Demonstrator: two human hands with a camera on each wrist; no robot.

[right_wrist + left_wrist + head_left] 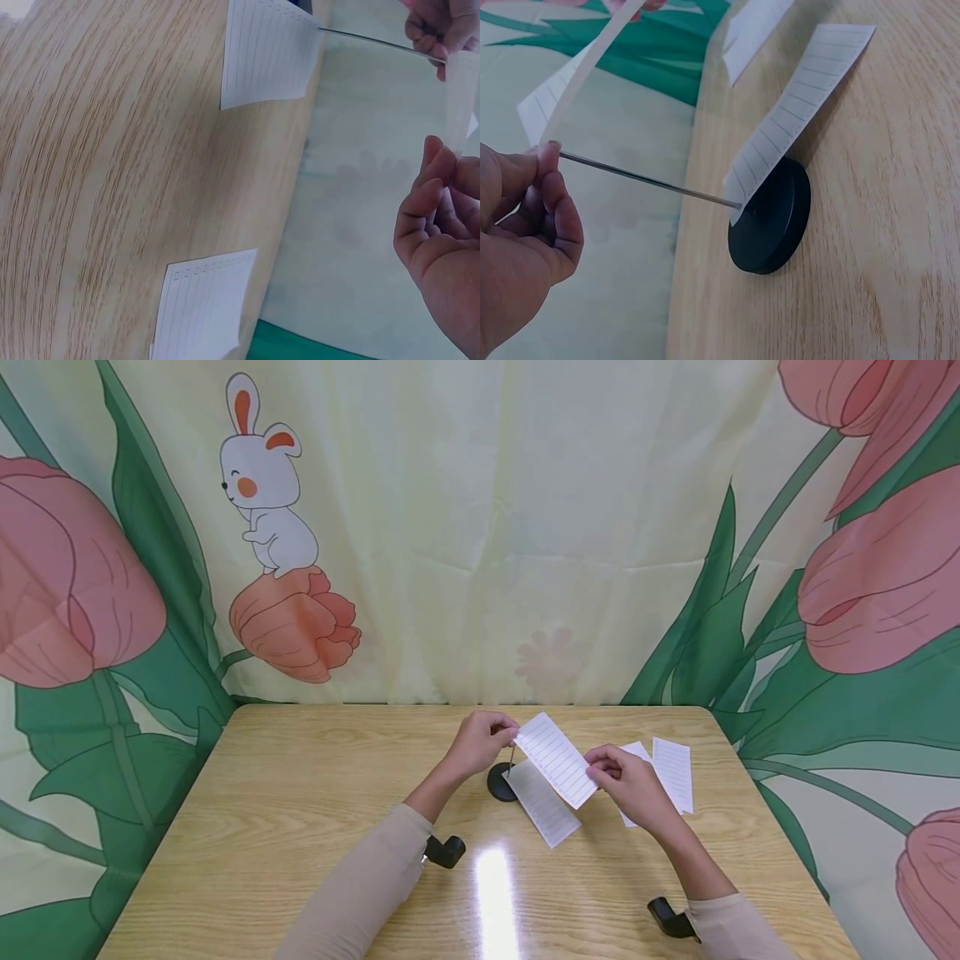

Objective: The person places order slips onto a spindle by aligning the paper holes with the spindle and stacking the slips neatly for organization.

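Observation:
A lined paper slip (557, 762) is stretched between both hands above a spike holder with a round black base (769, 225). My left hand (483, 742) pinches the slip's corner at the top of the thin metal spike (649, 181). The slip's far end is pinched between the thumb and fingers of my right hand (626, 781). Lower down, another lined slip (795, 105) is pierced by the spike near its end and sits at the base, its free end reaching out over the table.
On the wooden table (315, 793), more lined slips (672, 774) lie to the right, partly behind the right hand. A curtain (450, 527) printed with tulips and a rabbit hangs right behind the table's back edge. Black wrist camera mounts (446, 852) sit by both sleeves.

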